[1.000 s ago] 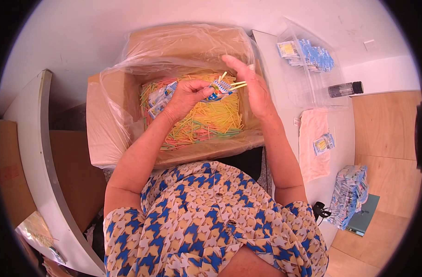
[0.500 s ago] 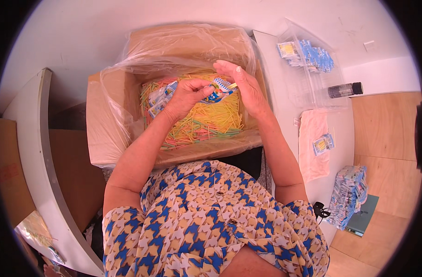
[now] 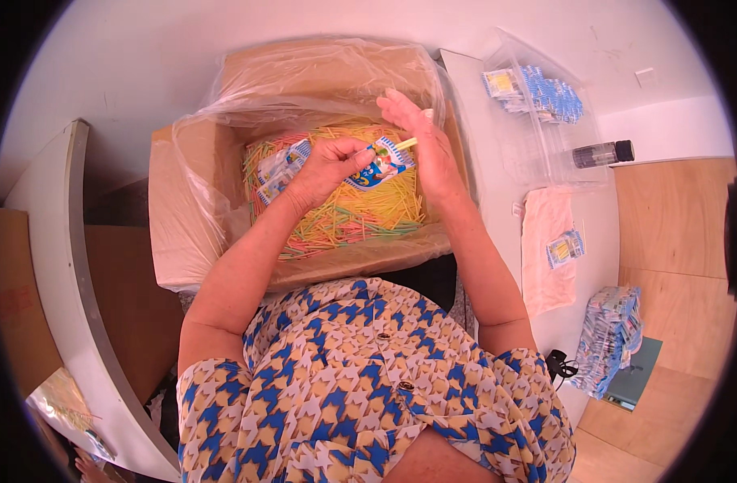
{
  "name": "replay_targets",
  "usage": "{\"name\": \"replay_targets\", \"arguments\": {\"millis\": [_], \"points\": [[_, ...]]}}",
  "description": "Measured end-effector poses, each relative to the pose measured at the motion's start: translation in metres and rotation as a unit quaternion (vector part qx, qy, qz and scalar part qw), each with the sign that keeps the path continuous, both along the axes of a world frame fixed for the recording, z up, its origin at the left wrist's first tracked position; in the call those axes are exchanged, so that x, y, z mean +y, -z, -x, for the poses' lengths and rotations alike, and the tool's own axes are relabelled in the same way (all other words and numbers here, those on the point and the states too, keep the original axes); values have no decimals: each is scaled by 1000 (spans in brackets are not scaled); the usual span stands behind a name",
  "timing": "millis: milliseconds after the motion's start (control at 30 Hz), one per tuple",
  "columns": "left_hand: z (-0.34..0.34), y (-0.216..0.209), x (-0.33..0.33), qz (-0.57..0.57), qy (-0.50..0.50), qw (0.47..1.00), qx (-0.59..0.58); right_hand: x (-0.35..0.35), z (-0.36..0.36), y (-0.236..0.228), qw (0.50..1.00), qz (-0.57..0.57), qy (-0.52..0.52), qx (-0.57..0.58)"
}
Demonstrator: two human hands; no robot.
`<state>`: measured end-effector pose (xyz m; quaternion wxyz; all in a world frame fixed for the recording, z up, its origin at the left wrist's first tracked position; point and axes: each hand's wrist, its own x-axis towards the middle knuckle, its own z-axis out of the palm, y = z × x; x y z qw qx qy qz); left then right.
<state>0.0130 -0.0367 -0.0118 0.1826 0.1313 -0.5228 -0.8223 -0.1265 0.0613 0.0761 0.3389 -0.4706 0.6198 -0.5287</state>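
My left hand point(image 3: 335, 167) is closed on a small blue-and-white packet point(image 3: 382, 165), pinching it by its left side. Thin yellow sticks point(image 3: 406, 144) poke out of the packet's upper right end. Just right of their tips is my right hand point(image 3: 429, 153), its fingers stretched out and its palm turned toward the packet; whether palm and sticks touch I cannot tell. Both hands are over a cardboard box point(image 3: 183, 209) lined with clear plastic. Loose yellow, pink and green sticks point(image 3: 344, 221) fill its bottom. More packets point(image 3: 281, 171) lie on the sticks at the left, partly behind my left hand.
Right of the box, a white table holds a clear plastic bin point(image 3: 538, 153) with several packets point(image 3: 542, 92) and a dark-capped bottle point(image 3: 602, 154). Nearer lie a pink cloth point(image 3: 546, 290) with a packet point(image 3: 565, 249) on it and a packet stack point(image 3: 610, 338). A white panel point(image 3: 58, 241) stands at left.
My right hand has risen slightly, its fingers reaching farther up. The packet in my left hand has turned, showing more of its printed face, and the yellow sticks show more plainly.
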Motion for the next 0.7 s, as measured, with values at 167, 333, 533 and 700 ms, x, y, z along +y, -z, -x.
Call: {"name": "replay_targets", "arguments": {"millis": [167, 333, 533, 700], "points": [[1, 1, 0, 15, 14, 1000, -2, 1, 2, 14, 993, -23, -64, 100], [1, -1, -1, -41, -18, 999, 22, 9, 4, 4, 999, -36, 30, -21], [1, 2, -1, -32, 5, 999, 0, 10, 3, 8, 996, -46, 57, 56], [-1, 1, -1, -12, 19, 1000, -3, 1, -2, 2, 997, -11, 35, 62]]}}
